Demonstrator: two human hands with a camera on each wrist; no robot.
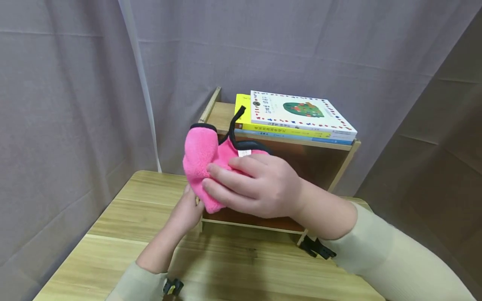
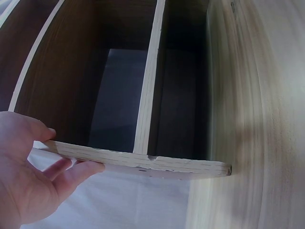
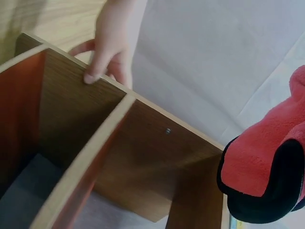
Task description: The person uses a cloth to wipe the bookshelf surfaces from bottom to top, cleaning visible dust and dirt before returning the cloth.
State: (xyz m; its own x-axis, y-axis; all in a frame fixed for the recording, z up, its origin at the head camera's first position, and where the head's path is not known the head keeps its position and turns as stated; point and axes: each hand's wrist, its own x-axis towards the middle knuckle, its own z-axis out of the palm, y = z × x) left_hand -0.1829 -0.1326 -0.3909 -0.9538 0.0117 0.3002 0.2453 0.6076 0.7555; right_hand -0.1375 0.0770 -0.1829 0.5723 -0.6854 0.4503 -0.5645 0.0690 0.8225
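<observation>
A fluffy pink cloth (image 1: 199, 154) with black trim and a white tag is gripped by my right hand (image 1: 263, 184), in front of the small wooden shelf (image 1: 214, 115). A black strap sticks up from the cloth. In the right wrist view the cloth (image 3: 259, 162) hangs at the right, beside the shelf's edge. My left hand (image 1: 188, 215) is partly behind the cloth in the head view. The left wrist view shows that hand (image 2: 38, 171) holding the side panel (image 2: 119, 157) of the shelf, thumb inside and fingers outside.
Several books lie stacked on the shelf's top, a white picture book (image 1: 301, 110) over a yellow one (image 1: 242, 106). Dividers split the shelf into compartments. It stands on a wood-grain table (image 1: 124, 230), with a grey curtain (image 1: 263, 46) behind.
</observation>
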